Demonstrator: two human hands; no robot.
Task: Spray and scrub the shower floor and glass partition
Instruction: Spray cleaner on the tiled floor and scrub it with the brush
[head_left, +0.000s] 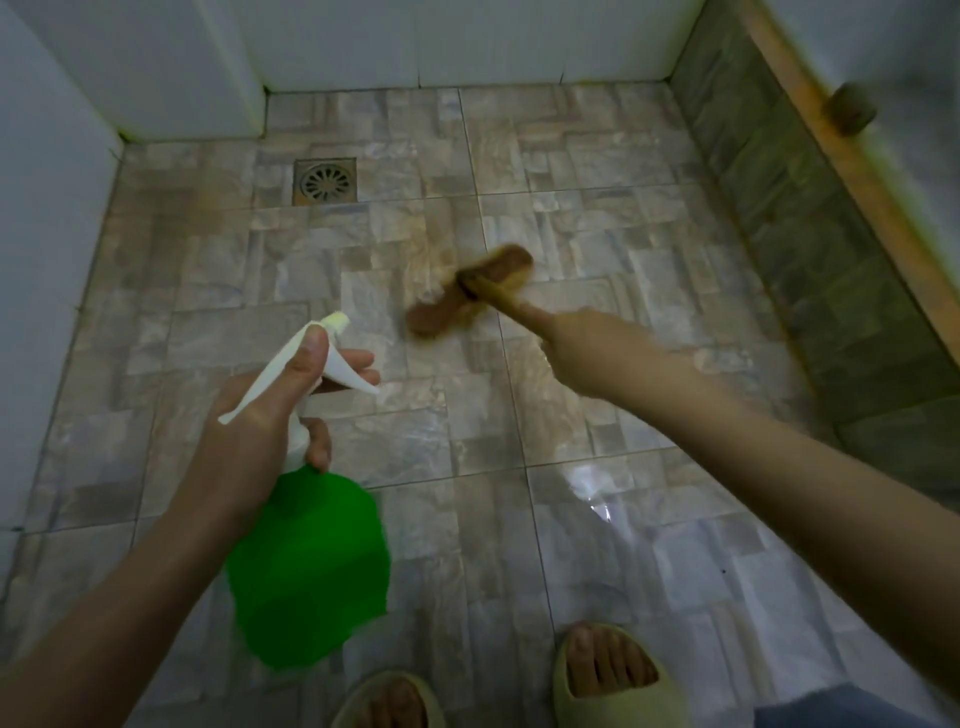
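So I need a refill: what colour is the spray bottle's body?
Bright green, with a white trigger head; the head view shows the spray bottle clearly.

- The shower floor (405, 441) is stone-look tile, wet and glossy near the slippers (605, 670).
- The drain (325, 182), at the floor's far left, looks like dull, rust-tinged metal.
- The spray bottle (309, 566) has a green plastic body and a smooth white plastic trigger head.
- The brush (470, 296) looks wooden with pale bristles, though it is blurred.
- The slippers look like matt foam.

Head view, steeply down, shower floor (415, 441)
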